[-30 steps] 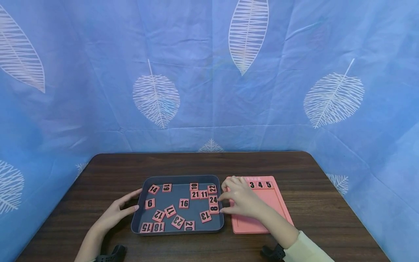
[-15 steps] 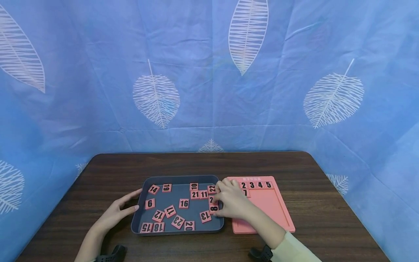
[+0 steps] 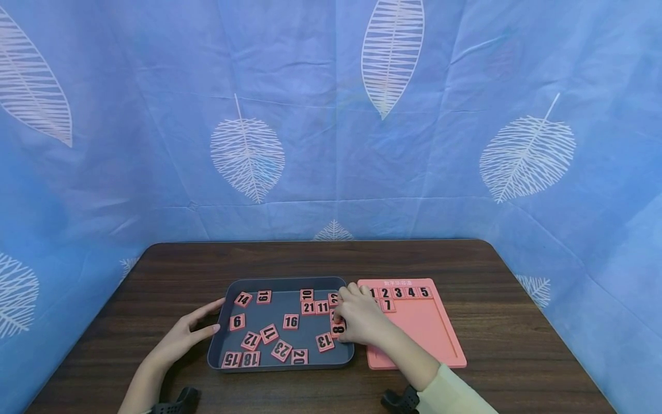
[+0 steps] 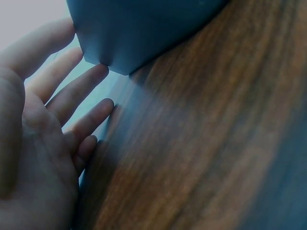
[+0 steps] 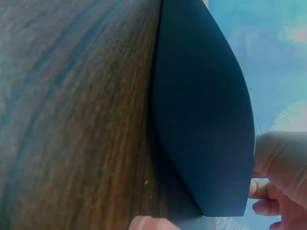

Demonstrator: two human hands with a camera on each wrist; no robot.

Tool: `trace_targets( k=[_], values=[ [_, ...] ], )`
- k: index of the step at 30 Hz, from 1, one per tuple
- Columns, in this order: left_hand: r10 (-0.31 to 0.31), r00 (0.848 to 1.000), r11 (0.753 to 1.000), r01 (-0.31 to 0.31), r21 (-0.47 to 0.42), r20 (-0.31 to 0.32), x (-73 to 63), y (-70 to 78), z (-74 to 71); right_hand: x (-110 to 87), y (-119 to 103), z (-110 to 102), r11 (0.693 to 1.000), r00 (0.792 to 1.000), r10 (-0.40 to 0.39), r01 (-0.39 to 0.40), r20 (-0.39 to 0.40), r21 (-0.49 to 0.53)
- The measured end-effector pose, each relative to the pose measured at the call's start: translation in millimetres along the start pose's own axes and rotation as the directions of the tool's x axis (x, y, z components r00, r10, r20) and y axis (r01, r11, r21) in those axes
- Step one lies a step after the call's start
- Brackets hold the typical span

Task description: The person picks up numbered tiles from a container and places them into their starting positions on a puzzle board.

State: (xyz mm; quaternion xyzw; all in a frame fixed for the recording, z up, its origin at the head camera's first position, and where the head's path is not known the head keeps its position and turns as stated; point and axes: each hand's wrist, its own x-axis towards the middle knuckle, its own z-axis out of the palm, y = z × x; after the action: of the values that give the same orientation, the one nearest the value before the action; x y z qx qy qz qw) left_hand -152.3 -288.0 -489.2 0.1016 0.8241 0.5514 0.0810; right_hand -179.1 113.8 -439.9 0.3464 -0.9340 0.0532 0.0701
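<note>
In the head view, a dark grey tray (image 3: 269, 368) holds several pink number tiles, some turned sideways or upside down. My left hand (image 3: 178, 339) has its fingers spread, the fingertips against the tray's left wall. In the left wrist view these fingertips (image 4: 103, 71) meet the tray's outer side (image 4: 139, 28). Reaching over the tray's right rim, my right hand (image 3: 364, 316) pinches at the number 8 tile (image 3: 338, 329), thumb on its near side. Its fingers partly cover the tiles marked 24 and 22. In the right wrist view the tray's wall (image 5: 206, 105) hides the fingertips.
A pink puzzle board (image 3: 424, 333) lies right of the tray, with tiles 1 to 5 along its top row and a 7 tile (image 3: 388, 305) below. Both stand on a dark wooden table (image 3: 496, 345). A blue leaf-print curtain (image 3: 310, 144) hangs behind.
My right hand has moved left from the pink board over the tray's right rim onto the 8 tile, uncovering the board's upper left tiles. The left hand stays at the tray.
</note>
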Motion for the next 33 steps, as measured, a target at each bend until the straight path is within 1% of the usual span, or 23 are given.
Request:
trace_targets(
  k=[3,7,12,18,24,29,33],
  values=[
    [0.001,1.0,1.0,-0.001,0.002,-0.002,0.0,-0.3,-0.3,1.5,-0.5,0.6,1.0,1.0,0.018,-0.018,-0.001,0.017],
    [0.005,1.0,1.0,-0.005,0.014,-0.006,0.2,-1.1,-0.2,2.1,-0.6,0.5,0.998,0.999,0.047,-0.047,0.016,0.046],
    [0.012,1.0,0.999,-0.012,0.031,-0.009,0.9,-1.8,-0.8,2.3,-0.3,0.4,0.997,0.999,0.048,-0.049,0.021,0.064],
    [0.014,1.0,0.999,-0.013,0.039,-0.01,1.1,-2.8,-1.4,-0.5,-0.4,1.8,0.995,0.998,0.063,-0.062,-0.011,0.074],
    [0.003,1.0,0.999,-0.003,0.036,-0.009,1.3,-2.2,-1.3,-4.5,-2.0,3.0,0.993,0.994,0.083,-0.076,-0.076,0.091],
    [0.002,1.0,0.999,-0.001,0.033,-0.007,1.0,-2.1,-0.9,-7.1,-4.1,-1.7,0.982,0.983,0.136,-0.117,-0.126,0.15],
    [0.001,1.0,1.0,-0.001,0.027,-0.006,0.9,-2.1,-0.9,-9.6,-5.4,-11.3,0.968,0.969,0.204,-0.179,-0.141,0.174]
  ],
)
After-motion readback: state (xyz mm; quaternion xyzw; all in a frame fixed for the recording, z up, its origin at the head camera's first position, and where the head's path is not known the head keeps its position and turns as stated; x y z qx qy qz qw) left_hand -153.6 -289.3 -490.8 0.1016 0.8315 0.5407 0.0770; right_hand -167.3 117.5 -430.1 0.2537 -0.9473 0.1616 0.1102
